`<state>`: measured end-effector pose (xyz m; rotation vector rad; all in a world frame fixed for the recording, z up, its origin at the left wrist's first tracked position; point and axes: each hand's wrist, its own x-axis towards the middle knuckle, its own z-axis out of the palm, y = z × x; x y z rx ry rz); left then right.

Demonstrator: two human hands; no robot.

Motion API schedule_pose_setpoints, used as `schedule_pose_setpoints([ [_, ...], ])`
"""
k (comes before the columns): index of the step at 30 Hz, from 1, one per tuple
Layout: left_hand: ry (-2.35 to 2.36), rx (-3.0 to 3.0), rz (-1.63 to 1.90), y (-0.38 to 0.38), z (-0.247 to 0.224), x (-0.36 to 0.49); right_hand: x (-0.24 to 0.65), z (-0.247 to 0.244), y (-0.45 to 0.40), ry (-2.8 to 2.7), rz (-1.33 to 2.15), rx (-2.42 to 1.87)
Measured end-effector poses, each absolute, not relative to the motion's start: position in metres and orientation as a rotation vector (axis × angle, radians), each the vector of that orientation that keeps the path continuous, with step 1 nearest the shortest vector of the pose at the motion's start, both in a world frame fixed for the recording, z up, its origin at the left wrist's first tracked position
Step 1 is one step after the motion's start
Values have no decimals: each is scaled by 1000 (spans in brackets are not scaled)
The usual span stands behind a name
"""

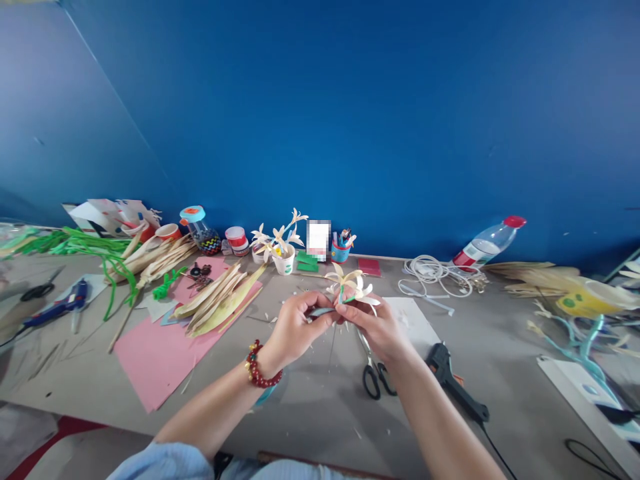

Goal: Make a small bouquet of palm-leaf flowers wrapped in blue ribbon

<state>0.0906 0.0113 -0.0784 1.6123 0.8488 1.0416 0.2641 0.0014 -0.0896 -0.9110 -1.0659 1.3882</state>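
Note:
Over the middle of the table my two hands meet at a handmade flower with cream petals, seemingly of dried husk (340, 276). My right hand (380, 328) is closed, pinching the flower's green-wrapped stem just below the petals. My left hand (296, 328), a red beaded bracelet at its wrist, is closed on a pale blue-green strip (321, 311) that runs to the stem. A thin bare stem end hangs below the fingers. Under my right hand lie scissors (371, 380) with black handles. Similar cream flowers (280, 237) stand in a white cup (285, 263) behind.
Pink paper (155, 353) with dried husks (220, 300) lies left, near a blue glue gun (75, 297) and green pipe cleaners (107, 250). At right are a black glue gun (455, 383), a white cable (435, 275) and a tilted bottle (487, 245). A blue wall (320, 120) closes the back.

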Motion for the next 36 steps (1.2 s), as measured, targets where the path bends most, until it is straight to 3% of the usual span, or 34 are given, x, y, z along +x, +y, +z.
schedule_pose_setpoints([
  [11, 861, 1523, 1146, 7, -86, 94, 266, -89, 5, -1049, 1332, -1023],
  [22, 1091, 1951, 1315, -4, -98, 93, 258, -87, 8, -1208, 1215, -1109],
  [36, 1015, 1628, 1013, 7, -94, 85, 260, -91, 10, -1378, 1136, -1181],
])
